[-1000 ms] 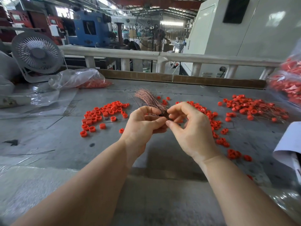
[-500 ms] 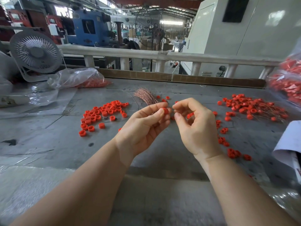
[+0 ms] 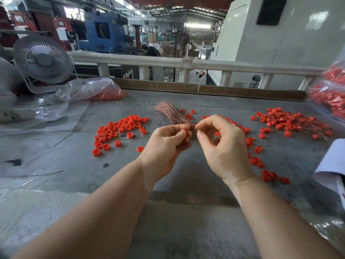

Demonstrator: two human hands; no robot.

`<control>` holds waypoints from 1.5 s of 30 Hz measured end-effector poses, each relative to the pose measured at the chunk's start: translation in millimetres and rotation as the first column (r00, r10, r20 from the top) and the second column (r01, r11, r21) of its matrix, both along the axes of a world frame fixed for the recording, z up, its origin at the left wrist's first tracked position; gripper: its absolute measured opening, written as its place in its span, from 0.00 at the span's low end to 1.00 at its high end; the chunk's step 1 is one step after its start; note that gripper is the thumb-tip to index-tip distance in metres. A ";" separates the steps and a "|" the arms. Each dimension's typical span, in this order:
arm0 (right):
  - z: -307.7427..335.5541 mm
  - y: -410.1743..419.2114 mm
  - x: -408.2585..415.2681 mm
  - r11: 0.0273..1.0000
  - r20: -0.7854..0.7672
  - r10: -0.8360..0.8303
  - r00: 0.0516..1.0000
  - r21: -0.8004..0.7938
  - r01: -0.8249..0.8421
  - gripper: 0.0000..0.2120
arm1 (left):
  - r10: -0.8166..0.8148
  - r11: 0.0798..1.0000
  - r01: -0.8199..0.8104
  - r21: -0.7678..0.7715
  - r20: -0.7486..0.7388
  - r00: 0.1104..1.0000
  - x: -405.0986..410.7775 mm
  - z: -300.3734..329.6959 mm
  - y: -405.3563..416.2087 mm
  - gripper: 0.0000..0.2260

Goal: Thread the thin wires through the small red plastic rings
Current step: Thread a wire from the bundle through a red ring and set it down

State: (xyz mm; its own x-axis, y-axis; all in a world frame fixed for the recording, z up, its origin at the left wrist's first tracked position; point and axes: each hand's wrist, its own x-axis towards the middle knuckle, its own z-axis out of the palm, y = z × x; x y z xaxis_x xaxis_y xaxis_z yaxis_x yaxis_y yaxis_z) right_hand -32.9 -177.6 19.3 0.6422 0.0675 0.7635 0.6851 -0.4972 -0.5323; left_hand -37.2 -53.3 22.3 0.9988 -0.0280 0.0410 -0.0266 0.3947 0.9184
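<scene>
Now, left hand (image 3: 166, 146): pinching a red ring (image 3: 187, 133).
Right hand (image 3: 222, 146): pinching a thin wire (image 3: 240, 118), fingers curling.

Your work surface is a grey, worn table (image 3: 56, 156) with a brown strip along its far edge. On it, left of centre, lies a loose cluster of red rings (image 3: 116, 130). A bundle of thin copper wires (image 3: 170, 114) lies near the middle, fanned toward the far side. More rings (image 3: 256, 160) trail along your right, and further right sits a heap of rings with wires (image 3: 291, 123) through them. At far left you have a plastic bag of rings (image 3: 93, 90), clear plastic sheeting (image 3: 43, 113) and a small white fan (image 3: 43, 62).
</scene>
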 end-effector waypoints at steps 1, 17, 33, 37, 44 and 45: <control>0.0 -0.3 -0.2 1.000 -0.003 0.000 1.000 -0.005 0.000 0.05 | 0.000 1.000 0.000 -0.001 0.005 1.000 -0.2 -0.1 0.4 0.09; -0.1 -1.9 1.9 0.999 -0.012 0.018 1.000 0.034 -0.018 0.06 | -0.165 0.945 0.148 -0.291 -0.037 0.986 -1.2 5.2 5.2 0.09; 1.0 -0.8 0.1 1.000 0.009 0.010 1.000 0.029 -0.010 0.04 | -0.077 0.993 0.076 -0.087 -0.007 0.997 -0.5 1.7 4.0 0.08; 0.7 -1.0 0.1 1.000 -0.002 0.019 1.000 0.000 -0.019 0.04 | -0.016 0.999 0.016 -0.040 0.014 1.000 -0.9 1.3 3.8 0.08; 2.8 -0.5 -0.4 0.996 -0.053 0.061 0.997 0.067 -0.057 0.10 | -0.070 0.990 0.073 -0.124 0.022 0.997 -1.3 2.4 4.2 0.06; 3.4 -0.6 -0.6 0.993 -0.065 0.076 0.995 0.094 -0.070 0.11 | -0.079 0.989 0.080 -0.127 0.017 0.997 -1.3 2.8 4.5 0.07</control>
State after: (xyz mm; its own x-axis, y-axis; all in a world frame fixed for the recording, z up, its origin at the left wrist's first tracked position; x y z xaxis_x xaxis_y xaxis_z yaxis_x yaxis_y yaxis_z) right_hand -33.5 -178.2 22.7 0.6889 0.0475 0.7233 0.6783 -0.3941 -0.6202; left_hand -38.5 -48.9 25.0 0.9930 -0.1012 0.0614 -0.0012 0.5096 0.8604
